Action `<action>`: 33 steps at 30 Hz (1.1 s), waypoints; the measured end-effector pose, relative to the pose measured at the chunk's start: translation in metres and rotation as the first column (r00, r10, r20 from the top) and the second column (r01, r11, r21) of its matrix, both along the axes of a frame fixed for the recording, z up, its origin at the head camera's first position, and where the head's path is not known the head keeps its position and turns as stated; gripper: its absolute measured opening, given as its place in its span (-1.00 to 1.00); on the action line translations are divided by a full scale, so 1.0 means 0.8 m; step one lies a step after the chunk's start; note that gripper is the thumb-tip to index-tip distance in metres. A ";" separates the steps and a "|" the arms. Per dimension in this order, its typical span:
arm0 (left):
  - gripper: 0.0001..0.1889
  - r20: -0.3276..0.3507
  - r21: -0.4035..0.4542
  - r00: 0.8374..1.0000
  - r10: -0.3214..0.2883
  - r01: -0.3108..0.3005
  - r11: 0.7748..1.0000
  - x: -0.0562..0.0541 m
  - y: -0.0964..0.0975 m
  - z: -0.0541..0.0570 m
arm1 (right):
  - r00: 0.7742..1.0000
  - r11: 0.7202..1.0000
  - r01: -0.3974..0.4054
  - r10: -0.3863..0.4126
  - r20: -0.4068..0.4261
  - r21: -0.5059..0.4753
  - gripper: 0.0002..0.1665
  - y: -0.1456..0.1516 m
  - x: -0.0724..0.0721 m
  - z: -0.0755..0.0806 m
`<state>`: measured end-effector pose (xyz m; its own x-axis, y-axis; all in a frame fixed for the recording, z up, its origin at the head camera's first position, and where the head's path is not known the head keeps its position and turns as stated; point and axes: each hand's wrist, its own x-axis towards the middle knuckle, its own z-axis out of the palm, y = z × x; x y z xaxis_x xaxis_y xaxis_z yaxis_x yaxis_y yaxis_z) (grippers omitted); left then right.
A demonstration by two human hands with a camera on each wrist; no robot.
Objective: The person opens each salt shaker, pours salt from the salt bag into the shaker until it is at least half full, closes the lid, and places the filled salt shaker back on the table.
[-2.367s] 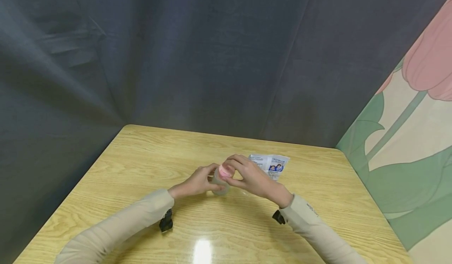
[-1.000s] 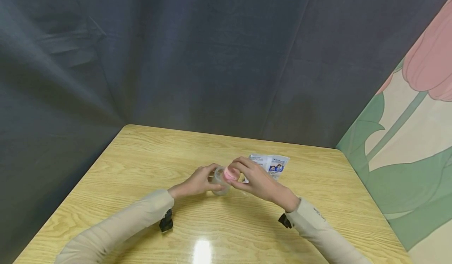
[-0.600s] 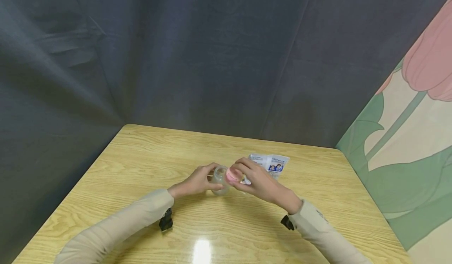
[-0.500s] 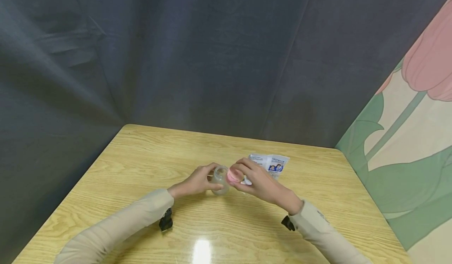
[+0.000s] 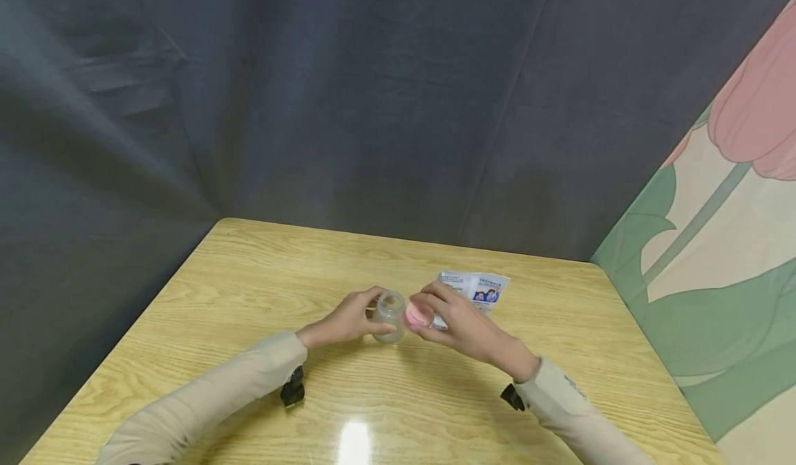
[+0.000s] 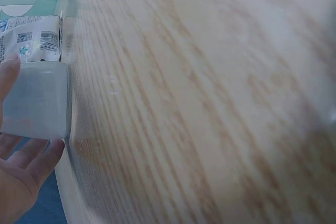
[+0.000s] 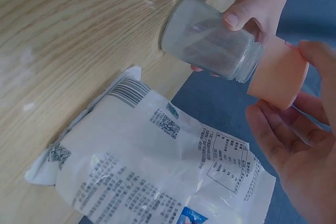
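A frosted clear jar (image 5: pixel 389 318) with a threaded, uncovered mouth stands upright on the table. My left hand (image 5: pixel 351 318) grips it from the left, thumb on the near side and fingers behind. Just right of the jar's mouth, my right hand (image 5: pixel 457 320) pinches a pink lid (image 5: pixel 419 314) between thumb and fingers. The right wrist view shows the lid (image 7: pixel 280 73) tilted close by the jar's threads (image 7: pixel 250 62). In the left wrist view the jar (image 6: pixel 37 99) sits between thumb and fingers.
Behind my right hand stands a white printed pouch (image 5: pixel 488 292) with a blue picture; its barcode side faces the right wrist camera. The wood-grain table (image 5: pixel 280 264) ends at a dark curtain (image 5: pixel 373 106). A flower-painted wall (image 5: pixel 734 258) rises on the right.
The pink lid has come off the jar's mouth and moved right and slightly down with my right hand. My left hand and the jar stay in place.
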<state>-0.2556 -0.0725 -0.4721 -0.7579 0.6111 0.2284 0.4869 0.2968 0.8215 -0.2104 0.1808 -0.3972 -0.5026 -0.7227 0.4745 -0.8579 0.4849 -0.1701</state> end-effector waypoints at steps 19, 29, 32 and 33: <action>-0.37 -0.015 -0.020 1.000 0.017 -0.018 1.000 -0.003 0.001 0.001 | 0.997 0.996 0.013 -0.019 0.075 0.085 -0.59 0.004 0.002 -0.006; -0.36 -0.019 -0.024 1.000 0.019 -0.020 1.000 -0.003 0.002 0.003 | 0.990 0.992 0.008 -0.025 0.142 0.122 -0.63 0.005 0.004 -0.009; -0.36 -0.020 -0.029 1.000 0.018 -0.019 0.999 -0.003 0.002 0.001 | 0.986 0.991 0.006 -0.028 0.164 0.134 -0.63 0.006 0.005 -0.010; -0.36 -0.019 -0.029 1.000 0.019 -0.019 0.999 -0.003 0.002 0.001 | 0.986 0.990 0.005 -0.028 0.167 0.138 -0.63 0.006 0.005 -0.010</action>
<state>-0.2584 -0.0711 -0.4713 -0.7653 0.6032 0.2248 0.4962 0.3303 0.8029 -0.2067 0.1859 -0.4052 -0.5792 -0.7657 0.2797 -0.8143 0.5275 -0.2423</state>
